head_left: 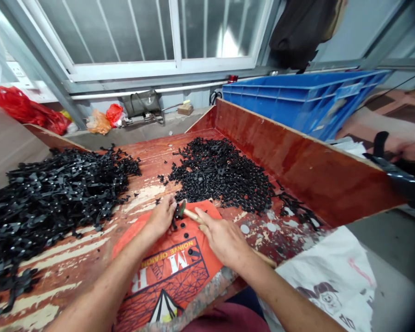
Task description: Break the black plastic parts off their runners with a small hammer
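It's a workshop — black parts (224,177) heaped on a scuffed worktable (152,154), blue crate (273,99) alongside.

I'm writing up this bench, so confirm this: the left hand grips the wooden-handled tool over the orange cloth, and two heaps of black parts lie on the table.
Wrong hand: the head view shows the right hand gripping the wooden-handled tool over the orange cloth; two heaps of black parts do lie on the table.

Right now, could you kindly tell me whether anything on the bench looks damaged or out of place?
The red tabletop looks worn: pale streaks break its paint left of the orange cloth. A few small black parts lie apart from the right-hand pile.
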The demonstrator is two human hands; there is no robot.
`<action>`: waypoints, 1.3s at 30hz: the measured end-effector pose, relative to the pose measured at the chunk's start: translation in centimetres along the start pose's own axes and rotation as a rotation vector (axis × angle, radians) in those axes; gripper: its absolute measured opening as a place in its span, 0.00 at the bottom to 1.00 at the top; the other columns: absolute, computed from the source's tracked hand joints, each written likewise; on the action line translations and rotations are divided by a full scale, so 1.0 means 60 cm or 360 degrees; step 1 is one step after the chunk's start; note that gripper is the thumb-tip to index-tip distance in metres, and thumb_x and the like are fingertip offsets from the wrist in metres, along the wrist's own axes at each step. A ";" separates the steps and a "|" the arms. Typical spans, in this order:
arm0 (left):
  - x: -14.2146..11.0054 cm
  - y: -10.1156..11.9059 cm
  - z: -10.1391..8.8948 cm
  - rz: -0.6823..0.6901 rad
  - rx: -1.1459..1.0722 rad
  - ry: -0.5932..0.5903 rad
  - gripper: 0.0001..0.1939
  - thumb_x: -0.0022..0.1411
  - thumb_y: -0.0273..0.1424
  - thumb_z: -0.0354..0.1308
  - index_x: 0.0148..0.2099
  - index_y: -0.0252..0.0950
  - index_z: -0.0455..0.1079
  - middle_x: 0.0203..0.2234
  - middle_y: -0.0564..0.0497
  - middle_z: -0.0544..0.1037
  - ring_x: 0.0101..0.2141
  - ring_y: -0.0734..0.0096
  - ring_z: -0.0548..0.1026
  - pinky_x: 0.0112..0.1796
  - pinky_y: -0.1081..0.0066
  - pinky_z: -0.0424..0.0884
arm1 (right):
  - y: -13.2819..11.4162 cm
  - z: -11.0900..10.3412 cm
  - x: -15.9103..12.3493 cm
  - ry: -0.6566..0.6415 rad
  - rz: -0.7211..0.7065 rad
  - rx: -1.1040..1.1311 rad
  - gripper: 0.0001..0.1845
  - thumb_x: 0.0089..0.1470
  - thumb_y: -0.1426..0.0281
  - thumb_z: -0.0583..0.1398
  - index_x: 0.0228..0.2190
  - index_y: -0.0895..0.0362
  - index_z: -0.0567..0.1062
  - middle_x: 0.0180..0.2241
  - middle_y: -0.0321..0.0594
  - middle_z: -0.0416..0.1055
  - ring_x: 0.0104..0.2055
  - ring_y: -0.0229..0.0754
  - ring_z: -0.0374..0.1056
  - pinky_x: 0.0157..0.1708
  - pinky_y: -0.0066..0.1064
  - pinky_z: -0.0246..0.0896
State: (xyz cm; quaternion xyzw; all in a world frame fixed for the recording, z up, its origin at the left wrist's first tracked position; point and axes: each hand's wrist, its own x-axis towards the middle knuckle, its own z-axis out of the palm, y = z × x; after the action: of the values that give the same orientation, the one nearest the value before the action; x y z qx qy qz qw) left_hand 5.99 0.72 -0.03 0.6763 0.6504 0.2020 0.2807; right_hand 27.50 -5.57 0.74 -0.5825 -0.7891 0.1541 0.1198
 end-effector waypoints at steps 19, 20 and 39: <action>-0.013 -0.059 -0.074 0.1149 0.0868 -0.0351 0.12 0.67 0.38 0.52 0.47 0.50 0.76 0.45 0.49 0.71 0.44 0.61 0.68 0.44 0.64 0.65 | 0.046 -0.034 -0.056 0.0055 0.0083 0.0445 0.29 0.66 0.71 0.50 0.63 0.33 0.57 0.62 0.29 0.64 0.50 0.44 0.74 0.52 0.39 0.68; -0.016 -0.055 -0.079 0.1101 0.0895 -0.0314 0.12 0.67 0.38 0.52 0.45 0.49 0.77 0.43 0.49 0.71 0.43 0.61 0.68 0.43 0.64 0.64 | 0.042 -0.033 -0.059 0.0045 0.0066 0.0436 0.30 0.66 0.71 0.50 0.63 0.32 0.56 0.62 0.28 0.63 0.49 0.44 0.75 0.51 0.38 0.68; -0.042 -0.012 -0.001 0.0387 0.0321 -0.0112 0.15 0.65 0.36 0.49 0.30 0.39 0.73 0.28 0.50 0.77 0.35 0.63 0.72 0.41 0.66 0.65 | 0.020 -0.007 -0.078 -0.0120 0.0169 0.0191 0.25 0.65 0.68 0.50 0.62 0.46 0.64 0.46 0.42 0.79 0.43 0.48 0.77 0.42 0.36 0.68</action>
State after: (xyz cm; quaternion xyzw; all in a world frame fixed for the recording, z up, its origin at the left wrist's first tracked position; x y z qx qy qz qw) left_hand 5.22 -1.79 -0.23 0.7814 0.5706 0.1443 0.2075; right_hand 30.07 -9.69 0.61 -0.6091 -0.7503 0.2292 0.1163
